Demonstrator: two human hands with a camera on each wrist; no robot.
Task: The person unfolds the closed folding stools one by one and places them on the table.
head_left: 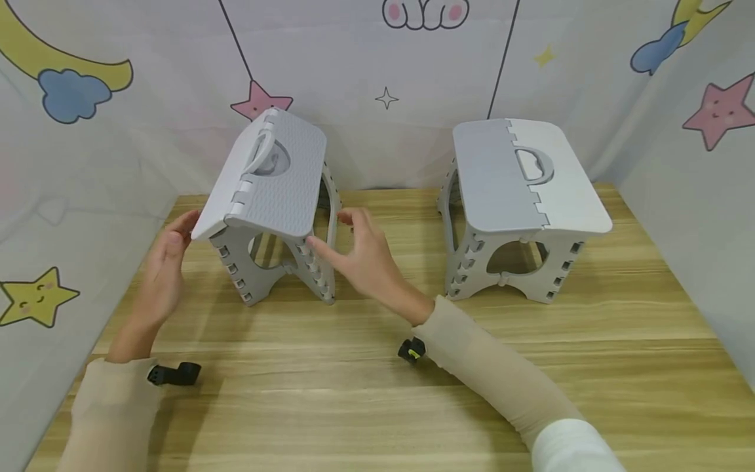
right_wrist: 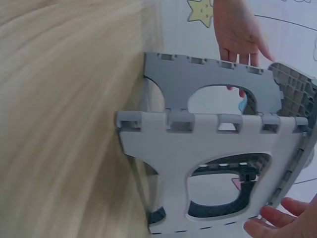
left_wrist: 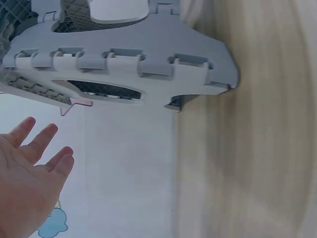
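Note:
A grey-and-white folding step stool (head_left: 283,177) stands at the left with its top bent into a ridge along the middle hinge, the handle (head_left: 261,154) sticking up at that ridge. Beside the white half of the top is my left hand (head_left: 165,262), its fingers straight near the lower edge. The left wrist view shows that palm (left_wrist: 29,183) facing the stool with nothing in it. My right hand (head_left: 368,255) is at the stool's other side, fingers spread and thumb tip right at the front corner of the grey half. In the right wrist view, its fingers (right_wrist: 277,218) lie close to the stool's side.
A second folding step stool (head_left: 495,177) stands at the right, its top flat and legs spread. Both stools are on a wood-grain table (head_left: 330,393). A white cloth (head_left: 366,151) printed with stars and moons hangs behind and along both sides.

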